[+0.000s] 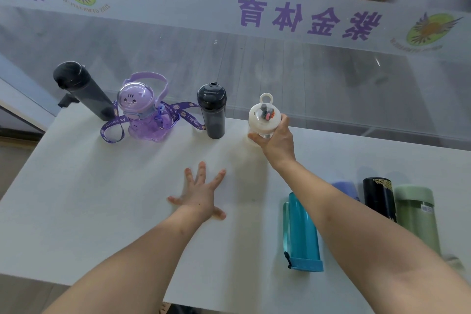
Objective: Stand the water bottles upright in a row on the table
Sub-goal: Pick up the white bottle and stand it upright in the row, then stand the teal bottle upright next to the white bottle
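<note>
Right hand [276, 139] wrapped around a white-lidded bottle [264, 120], fingers closed on its body just under the lid, upright at the far edge of the white table [102, 199]. Just left of that bottle, a dark grey bottle [212, 109] standing upright; further left, a purple cat-faced bottle [142, 112] with a strap trailing on the table, also upright; furthest left, a tall black bottle [81, 89] standing at the table's far corner. All four roughly in a line along the far edge, apart from one another. Nearer than the white-lidded bottle and to its right, under the right forearm, a teal bottle [303, 232] lying on its side. Right of the teal one, a lavender bottle [345, 188], mostly hidden by the arm, then a black bottle [378, 199] and a green bottle [416, 214], lying close together. Left hand [200, 196] nearer than the grey bottle, flat on the table, fingers spread, holding nothing.
</note>
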Available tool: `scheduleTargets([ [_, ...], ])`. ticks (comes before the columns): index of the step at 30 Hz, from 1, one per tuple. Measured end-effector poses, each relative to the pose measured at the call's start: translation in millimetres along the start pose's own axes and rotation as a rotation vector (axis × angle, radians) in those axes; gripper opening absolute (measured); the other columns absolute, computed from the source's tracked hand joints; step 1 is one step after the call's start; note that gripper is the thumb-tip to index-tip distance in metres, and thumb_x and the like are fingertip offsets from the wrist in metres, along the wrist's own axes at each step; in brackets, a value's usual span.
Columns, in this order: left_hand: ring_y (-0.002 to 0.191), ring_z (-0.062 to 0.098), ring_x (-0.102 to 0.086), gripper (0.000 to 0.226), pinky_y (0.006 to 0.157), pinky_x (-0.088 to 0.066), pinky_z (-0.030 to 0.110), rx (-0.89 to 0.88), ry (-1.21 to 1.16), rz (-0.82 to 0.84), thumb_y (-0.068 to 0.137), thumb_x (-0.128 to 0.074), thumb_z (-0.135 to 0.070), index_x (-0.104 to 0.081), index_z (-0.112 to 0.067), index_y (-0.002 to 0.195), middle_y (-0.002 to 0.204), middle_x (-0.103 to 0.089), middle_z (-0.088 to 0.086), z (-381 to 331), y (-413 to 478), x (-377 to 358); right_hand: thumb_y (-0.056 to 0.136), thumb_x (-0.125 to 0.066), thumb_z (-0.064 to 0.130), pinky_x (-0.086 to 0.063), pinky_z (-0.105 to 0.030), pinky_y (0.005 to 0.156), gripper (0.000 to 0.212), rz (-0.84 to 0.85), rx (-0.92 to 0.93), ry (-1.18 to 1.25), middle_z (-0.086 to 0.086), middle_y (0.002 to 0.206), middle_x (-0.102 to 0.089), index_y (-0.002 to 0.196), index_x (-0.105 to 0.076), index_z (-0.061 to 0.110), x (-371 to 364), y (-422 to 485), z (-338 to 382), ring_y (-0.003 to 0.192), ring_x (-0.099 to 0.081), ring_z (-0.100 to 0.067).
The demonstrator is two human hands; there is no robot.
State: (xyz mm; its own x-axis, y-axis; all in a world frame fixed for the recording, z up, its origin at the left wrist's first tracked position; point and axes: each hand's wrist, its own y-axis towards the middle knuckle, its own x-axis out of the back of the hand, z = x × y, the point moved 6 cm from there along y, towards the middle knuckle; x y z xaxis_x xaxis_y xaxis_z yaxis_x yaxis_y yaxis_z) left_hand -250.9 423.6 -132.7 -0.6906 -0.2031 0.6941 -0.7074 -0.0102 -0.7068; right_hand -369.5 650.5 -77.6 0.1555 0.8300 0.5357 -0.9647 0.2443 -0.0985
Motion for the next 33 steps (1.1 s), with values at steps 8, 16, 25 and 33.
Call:
scheduleTargets([
  [8, 0.149, 0.031, 0.036, 0.129, 0.096, -0.024, 0.087, -0.012, -0.004, -0.002, 0.07, -0.089, -0.053, 0.015, -0.072, 0.145, 0.16, 0.042, -0.013, 0.8, 0.4, -0.1, 0.071, -0.091, 0.044, -0.046, -0.041, 0.104, 0.101, 0.094, -0.077, -0.06, -0.006, 0.145, -0.05, 0.148, -0.029, 0.021, 23.2, -18.4, -7.1, 0.131, -0.051, -0.026],
  [16, 0.152, 0.033, 0.028, 0.117, 0.099, -0.028, 0.084, -0.046, 0.008, 0.003, 0.08, -0.085, -0.045, 0.005, -0.063, 0.153, 0.165, 0.032, -0.009, -14.3, -15.3, 0.0, 0.094, -0.059, 0.001, -0.031, -0.045, 0.122, 0.052, 0.753, 0.637, -0.843, 0.006, 0.153, -0.051, 0.138, -0.058, 0.027, 85.2, -124.3, -19.6, 0.15, -0.035, -0.021],
  [25, 0.15, 0.032, 0.034, 0.122, 0.101, -0.021, 0.085, -0.088, 0.056, 0.02, 0.074, -0.086, -0.055, 0.01, -0.068, 0.149, 0.16, 0.041, -0.014, -31.1, -22.4, -27.2, 0.087, -0.077, 0.01, -0.015, -0.047, 0.127, 0.074, 0.933, 0.968, -1.2, -0.007, 0.166, -0.03, 0.149, -0.044, 0.029, 72.5, -159.6, -73.2, 0.157, -0.017, -0.031],
  [33, 0.15, 0.032, 0.034, 0.123, 0.1, -0.021, 0.086, -0.082, 0.046, 0.015, 0.072, -0.087, -0.054, 0.009, -0.07, 0.148, 0.16, 0.041, -0.015, -29.8, -22.5, -28.8, 0.08, -0.087, 0.022, -0.045, -0.039, 0.11, 0.075, 0.632, 0.48, -0.517, 0.0, 0.144, -0.042, 0.144, -0.049, 0.031, 90.1, -120.0, -67.7, 0.125, -0.051, -0.024],
])
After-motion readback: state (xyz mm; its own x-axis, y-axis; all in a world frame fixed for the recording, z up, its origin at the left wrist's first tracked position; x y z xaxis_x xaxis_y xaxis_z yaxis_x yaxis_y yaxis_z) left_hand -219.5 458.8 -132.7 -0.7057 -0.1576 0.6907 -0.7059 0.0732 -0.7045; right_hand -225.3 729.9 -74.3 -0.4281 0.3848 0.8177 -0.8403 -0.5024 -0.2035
